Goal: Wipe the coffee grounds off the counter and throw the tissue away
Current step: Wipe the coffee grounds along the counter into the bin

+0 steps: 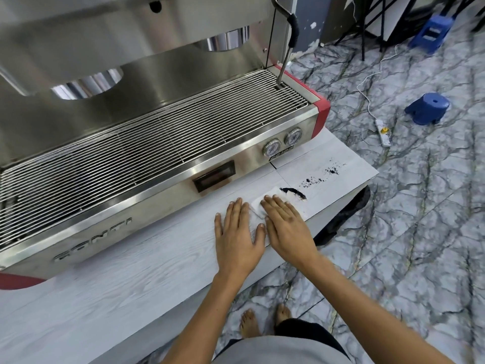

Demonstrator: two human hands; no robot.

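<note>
On the counter both hands, left and right, press flat (fingers straight) on the tissue; coffee grounds just beyond

blurred raised lettering, seemingly "conti", on the espresso machine front.

Both hands lying flat on tissue on counter, left hand beside right hand. Grounds sitting just right of tissue. Espresso machine standing behind. Stool on floor, far right.
</note>
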